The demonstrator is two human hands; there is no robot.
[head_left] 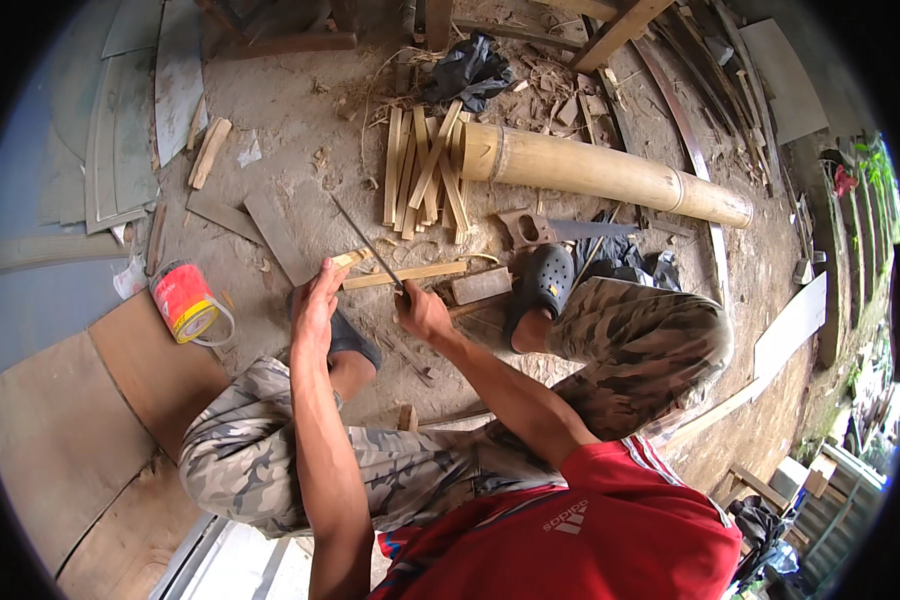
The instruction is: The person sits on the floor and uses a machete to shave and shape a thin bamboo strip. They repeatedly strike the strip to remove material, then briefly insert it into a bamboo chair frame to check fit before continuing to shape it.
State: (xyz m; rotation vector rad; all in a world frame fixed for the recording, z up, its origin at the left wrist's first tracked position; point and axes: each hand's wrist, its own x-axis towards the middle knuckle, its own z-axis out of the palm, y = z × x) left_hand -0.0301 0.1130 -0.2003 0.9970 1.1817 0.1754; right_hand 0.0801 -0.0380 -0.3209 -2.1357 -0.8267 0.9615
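Observation:
My left hand (315, 305) grips a short pale bamboo strip (351, 258), its fingers pressed together along the near end. In my right hand (427, 313) is the handle of a long-bladed knife (375, 243). The thin dark blade slants up and to the left, crossing close by the strip's far end; whether it touches cannot be made out. Another bamboo strip (420, 273) lies between my feet, under the knife, near a small wooden block (481, 286). Ahead sits a pile of split bamboo strips (408, 170), some crossed over others.
A thick bamboo pole (590, 172) lies beyond the right foot. A handsaw (530, 229) rests by the right clog (547, 280). At left stands a red-and-yellow bucket (182, 300). A black plastic bag (470, 72), wood scraps and boards lie about the dirt floor.

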